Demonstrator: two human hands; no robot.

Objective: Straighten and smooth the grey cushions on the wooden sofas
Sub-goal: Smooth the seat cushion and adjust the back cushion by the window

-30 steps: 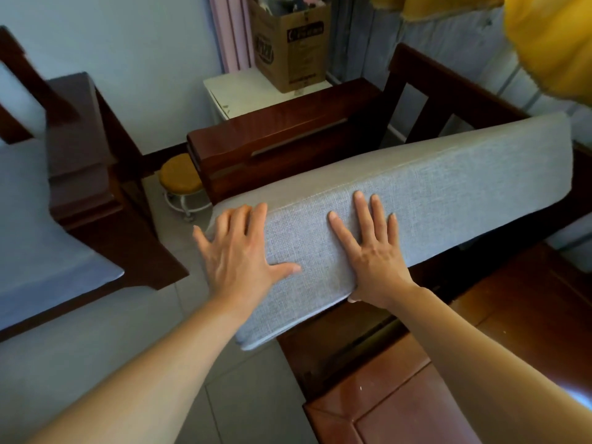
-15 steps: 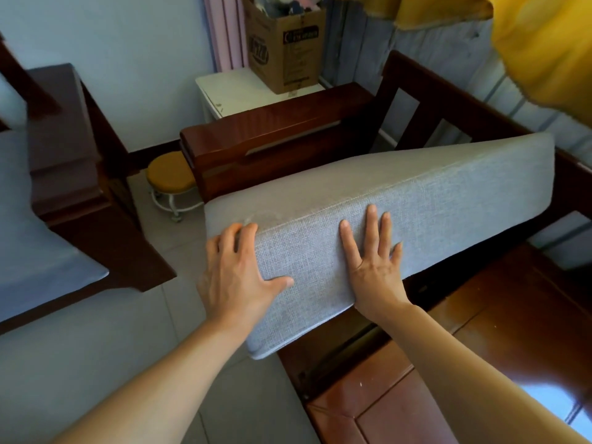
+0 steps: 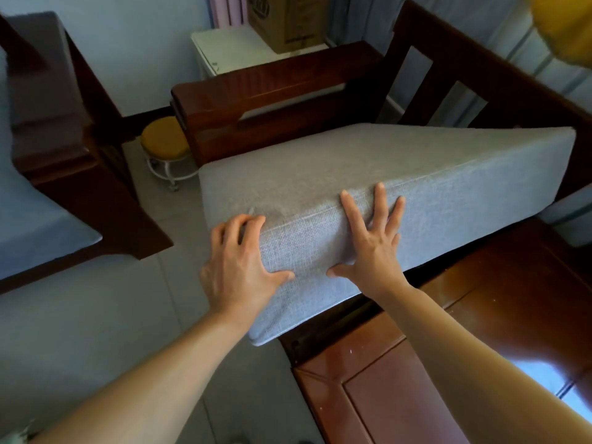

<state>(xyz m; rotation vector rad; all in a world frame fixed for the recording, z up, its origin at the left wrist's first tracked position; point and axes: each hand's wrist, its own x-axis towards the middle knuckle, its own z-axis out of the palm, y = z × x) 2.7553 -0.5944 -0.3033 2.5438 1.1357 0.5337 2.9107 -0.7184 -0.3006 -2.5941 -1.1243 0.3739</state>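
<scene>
A thick grey cushion (image 3: 400, 161) lies tilted over the dark wooden sofa (image 3: 272, 91). Its near end sticks out past the seat's front edge, and its far right end rests against the slatted backrest. My left hand (image 3: 237, 267) grips the cushion's near left corner, with fingers curled over the top edge and the thumb on the front face. The fabric wrinkles a little under those fingers. My right hand (image 3: 371, 245) presses flat on the front face, fingers spread and fingertips reaching over the top seam. Bare glossy seat boards (image 3: 480, 315) show below and to the right.
A second wooden sofa with a grey cushion (image 3: 32, 225) stands at the left across a strip of tiled floor. A small yellow-topped stool (image 3: 163, 142), a white cabinet (image 3: 230, 49) and a cardboard box (image 3: 288, 24) sit behind the armrest. Yellow cloth (image 3: 570, 27) hangs at the top right.
The cushion has tipped down from nearly on edge to lying flatter, so its top face shows. My left fingers have curled over the top edge; my right hand has stayed flat on the front.
</scene>
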